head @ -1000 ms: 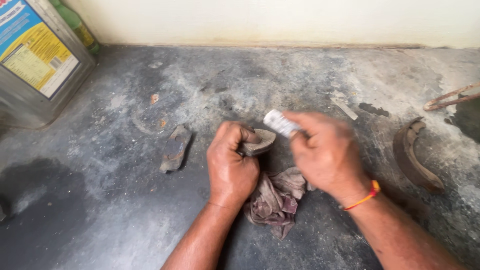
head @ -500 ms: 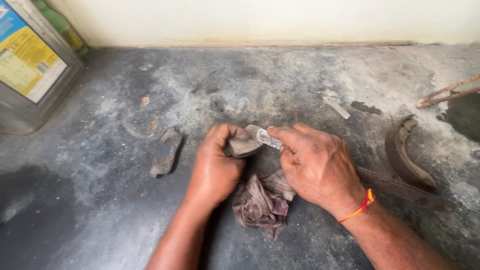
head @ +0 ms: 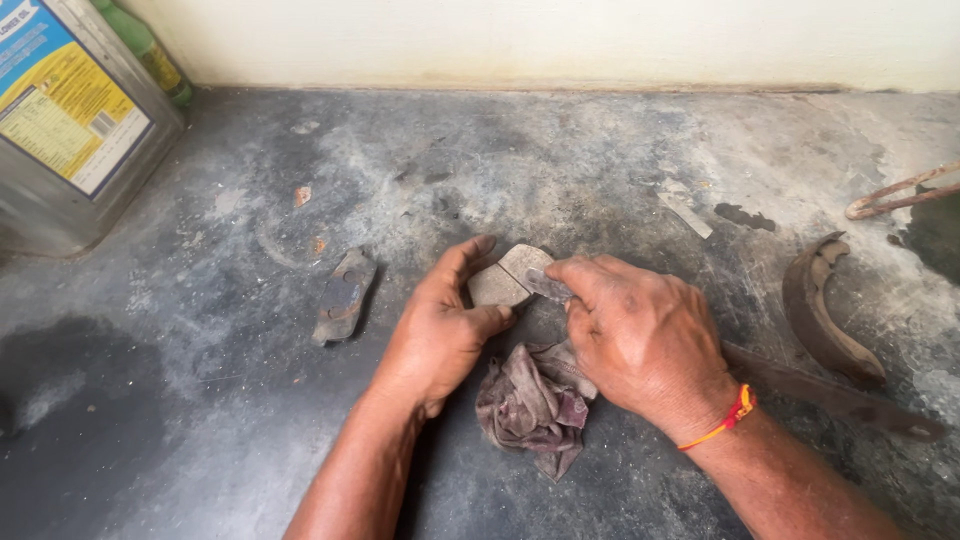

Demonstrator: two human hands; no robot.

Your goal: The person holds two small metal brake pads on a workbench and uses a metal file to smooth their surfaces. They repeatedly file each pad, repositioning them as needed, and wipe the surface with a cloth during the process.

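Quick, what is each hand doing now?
Left hand: closed on a flat grey pad.
Right hand: closed on a small metal piece.

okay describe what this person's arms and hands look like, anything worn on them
Both forearms are bare, with no sleeves or gloves in view. The left hand wears nothing: no ring, watch or band shows. The right hand has a thin band around its wrist, made of red and orange-yellow threads. Both hands look dusty and smudged with grey grime, most of all over the knuckles and fingers.

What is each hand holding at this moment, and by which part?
The left hand grips a small flat grey pad by its lower left edge, thumb underneath. The right hand pinches a thin strip against the pad's right edge; its held end is hidden.
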